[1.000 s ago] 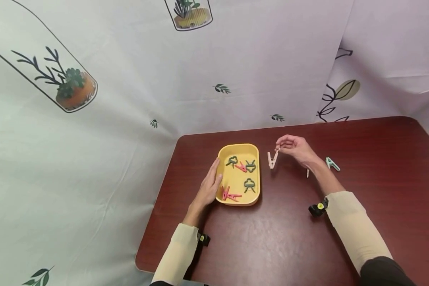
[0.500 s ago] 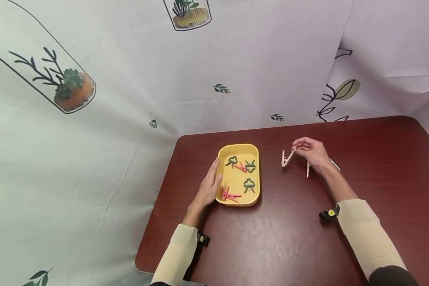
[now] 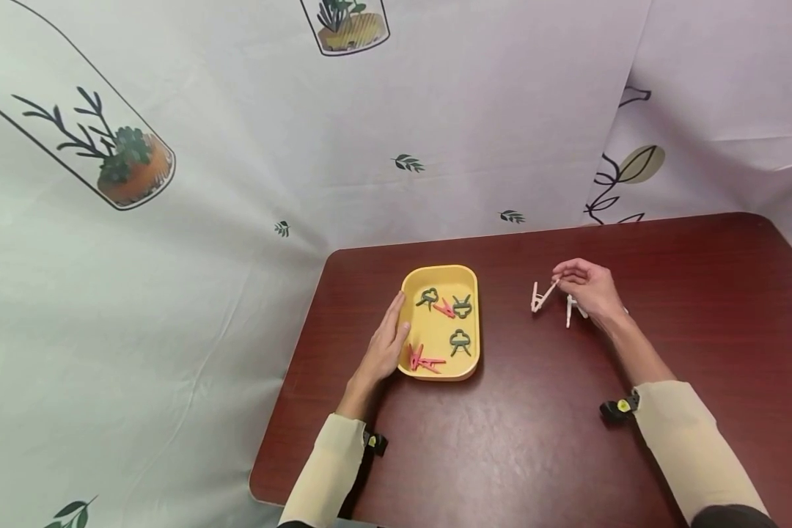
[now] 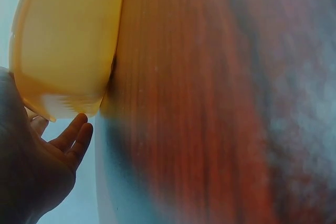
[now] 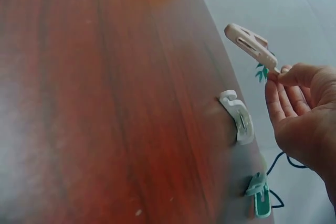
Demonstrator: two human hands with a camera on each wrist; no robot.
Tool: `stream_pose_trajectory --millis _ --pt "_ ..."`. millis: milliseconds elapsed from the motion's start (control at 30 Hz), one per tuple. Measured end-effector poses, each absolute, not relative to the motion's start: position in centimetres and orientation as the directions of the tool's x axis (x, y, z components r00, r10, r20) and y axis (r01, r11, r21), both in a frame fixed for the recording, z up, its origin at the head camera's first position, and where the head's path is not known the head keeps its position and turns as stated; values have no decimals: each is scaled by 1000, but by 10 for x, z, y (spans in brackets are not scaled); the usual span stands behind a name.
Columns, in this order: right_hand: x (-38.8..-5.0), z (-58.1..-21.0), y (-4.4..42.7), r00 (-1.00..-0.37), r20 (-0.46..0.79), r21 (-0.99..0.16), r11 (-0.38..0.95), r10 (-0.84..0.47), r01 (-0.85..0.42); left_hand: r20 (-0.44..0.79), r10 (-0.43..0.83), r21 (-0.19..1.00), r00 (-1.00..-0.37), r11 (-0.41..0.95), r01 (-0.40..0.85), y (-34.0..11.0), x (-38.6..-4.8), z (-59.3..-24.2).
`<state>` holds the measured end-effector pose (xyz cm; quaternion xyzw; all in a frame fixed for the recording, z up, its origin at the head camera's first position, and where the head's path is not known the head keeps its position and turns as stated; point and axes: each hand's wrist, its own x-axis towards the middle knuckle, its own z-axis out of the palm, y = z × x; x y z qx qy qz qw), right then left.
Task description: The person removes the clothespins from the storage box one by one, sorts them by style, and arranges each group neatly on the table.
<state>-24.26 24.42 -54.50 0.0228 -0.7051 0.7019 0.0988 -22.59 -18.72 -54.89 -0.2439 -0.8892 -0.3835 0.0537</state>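
Because the pale clothespin (image 5: 256, 51) is off the table (it seems to hang clear, between the tray and the other loose pegs), my eye goes to it first. By the end of one leg, the thumb and fingertips of the right hand (image 3: 587, 287) pinch it. Close to that hand, a white clothespin (image 5: 240, 116) sits on the table (image 3: 521, 411); past it is a green clothespin (image 5: 262, 200), mostly hidden by the wrist from above.

Well to the left is the yellow tray (image 3: 438, 334), with dark green clips (image 3: 460, 342) and pink clothespins (image 3: 445, 309) scattered inside. Along its left side lies the left hand (image 3: 383, 345), fingers fairly straight against the wall, as if steadying it.

I'd call this the carrying step, one peg aloft and not yet set down. Placing it would call for keeping clear of the white one, then parting thumb and fingers. Behind everything hangs a plant-printed cloth (image 3: 237, 308).
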Motion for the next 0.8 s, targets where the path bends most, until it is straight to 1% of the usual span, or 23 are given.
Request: stream_pose_trajectory --millis 333,467,700,800 --pt "-230 -549 245 -961 170 -985 74 220 -157 279 395 658 -875 584 474 -188 -226 -549" --pt "-228 -549 243 -950 195 -978 114 244 -172 282 396 654 -874 587 477 -188 -226 -550" --pt "-226 -543 235 -910 321 -914 337 264 -225 285 397 653 -872 585 480 -188 -226 -549" --pt "-225 -541 233 -893 375 -880 400 249 -258 280 397 652 -874 590 476 -189 -226 -550"
